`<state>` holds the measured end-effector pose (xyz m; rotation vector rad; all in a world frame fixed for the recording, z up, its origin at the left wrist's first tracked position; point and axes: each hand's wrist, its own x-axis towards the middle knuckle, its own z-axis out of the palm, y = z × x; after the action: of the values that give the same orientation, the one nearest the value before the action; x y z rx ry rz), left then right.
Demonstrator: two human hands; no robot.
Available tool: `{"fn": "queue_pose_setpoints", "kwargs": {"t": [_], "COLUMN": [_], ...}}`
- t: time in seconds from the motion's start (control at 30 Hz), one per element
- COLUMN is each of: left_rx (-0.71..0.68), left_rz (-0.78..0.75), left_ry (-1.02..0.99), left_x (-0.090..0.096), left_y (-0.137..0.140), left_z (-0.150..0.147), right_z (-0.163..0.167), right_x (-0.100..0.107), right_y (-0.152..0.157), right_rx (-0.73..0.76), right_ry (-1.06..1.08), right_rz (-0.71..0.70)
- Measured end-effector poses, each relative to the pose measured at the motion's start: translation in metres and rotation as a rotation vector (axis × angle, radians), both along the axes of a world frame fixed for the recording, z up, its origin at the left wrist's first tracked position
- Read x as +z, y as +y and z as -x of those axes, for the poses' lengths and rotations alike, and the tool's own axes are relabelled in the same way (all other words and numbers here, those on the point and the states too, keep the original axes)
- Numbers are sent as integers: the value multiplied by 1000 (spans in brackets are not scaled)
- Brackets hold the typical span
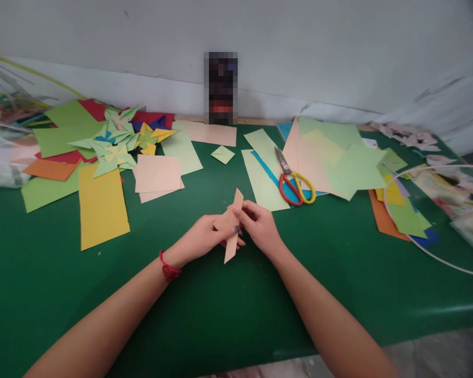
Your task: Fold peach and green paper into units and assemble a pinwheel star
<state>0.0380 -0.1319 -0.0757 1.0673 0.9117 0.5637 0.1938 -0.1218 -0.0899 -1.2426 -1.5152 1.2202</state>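
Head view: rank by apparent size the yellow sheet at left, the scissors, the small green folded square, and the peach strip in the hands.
1. yellow sheet
2. scissors and peach strip: look alike, and the strip is nearer the camera, so unranked
3. small green folded square

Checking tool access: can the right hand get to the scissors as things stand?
Probably yes. The scissors lie on paper sheets just beyond the right hand, with nothing set between them. But that hand and the left hand both grip the folded peach paper strip, so it would have to let go first.
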Motion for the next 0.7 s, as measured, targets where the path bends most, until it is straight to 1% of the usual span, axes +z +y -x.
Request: {"fn": "queue_pose_setpoints", "kwargs": {"t": [0.07,0.13,0.17,0.2,0.23,0.33,0.43,0.57,0.7], "left_rx": [157,374,467,529,552,500,446,412,397], "left_rz": [-11,-34,-49,-60,-62,-21,23,36,-25], "left_ry": [-17,-54,-80,-111,-145,-235,-264,-217,-118], "left_x": [-2,-5,-6,-7,-7,-8,-9,-9,-9], "left_y": [2,6,8,10,12,15,14,12,13], "left_z": [-1,-3,-4,-5,-7,-12,-15,-12,-6], "right_z": [-2,-5,-6,-7,-9,-11,-13,-19,-25], "right_x": [2,4,4,5,4,0,-6,-9,-6], "right_y": [0,1,1,1,1,2,3,5,6], "right_rx": [-43,-76,-70,-50,-20,74,131,120,148], "right_ry": [-21,-53,-72,-90,-105,-139,-179,-219,-264], "right_rz": [-99,-207,-253,-297,-337,-438,-514,-566,-578]}}
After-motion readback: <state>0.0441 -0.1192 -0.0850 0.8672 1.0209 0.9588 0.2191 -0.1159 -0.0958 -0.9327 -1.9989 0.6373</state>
